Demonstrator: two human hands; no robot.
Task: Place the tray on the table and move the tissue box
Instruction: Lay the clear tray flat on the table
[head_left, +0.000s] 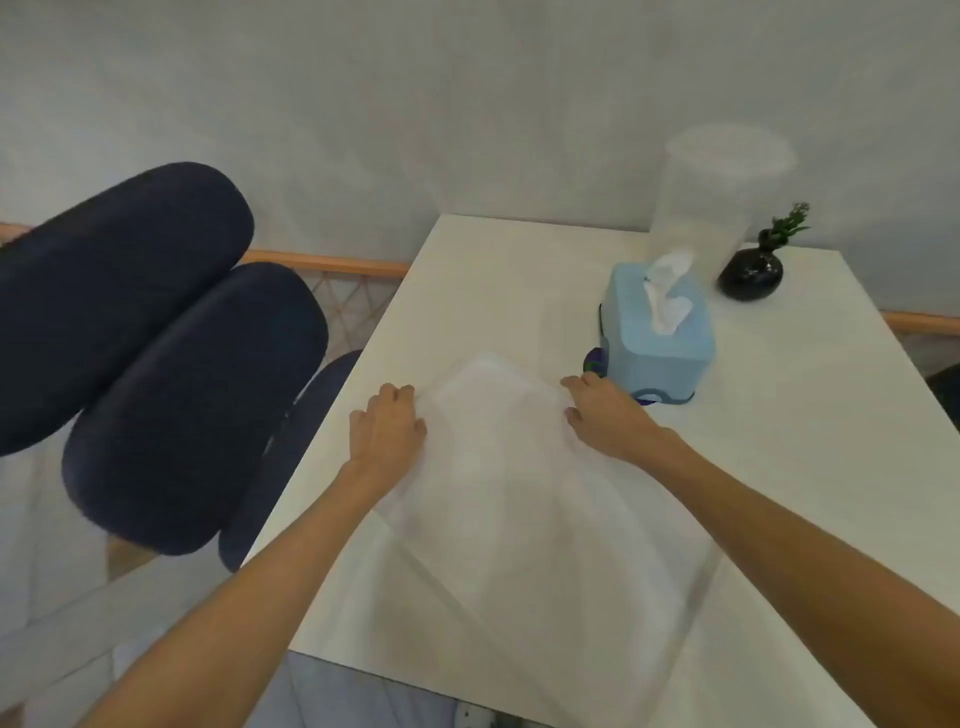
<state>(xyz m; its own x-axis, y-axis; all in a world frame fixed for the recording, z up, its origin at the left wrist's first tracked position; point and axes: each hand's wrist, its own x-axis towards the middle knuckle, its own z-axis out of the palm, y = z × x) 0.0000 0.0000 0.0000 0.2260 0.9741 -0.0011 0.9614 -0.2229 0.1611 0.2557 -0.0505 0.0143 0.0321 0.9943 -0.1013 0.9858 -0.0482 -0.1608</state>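
Note:
A see-through, blurred tray (498, 447) lies over the white table (493, 270) in front of me. My left hand (387, 426) grips its left edge and my right hand (605, 415) grips its right edge. Whether the tray rests flat on the table or hovers just above it I cannot tell. The light blue tissue box (657, 338) stands upright to the right of the tray, just beyond my right hand, with a white tissue sticking out of its top.
A tall clear plastic container (711, 208) and a small black vase with a green sprig (753, 275) stand at the table's far right. A dark blue padded chair (156, 338) is on the left. A small dark object (595, 361) sits by the box.

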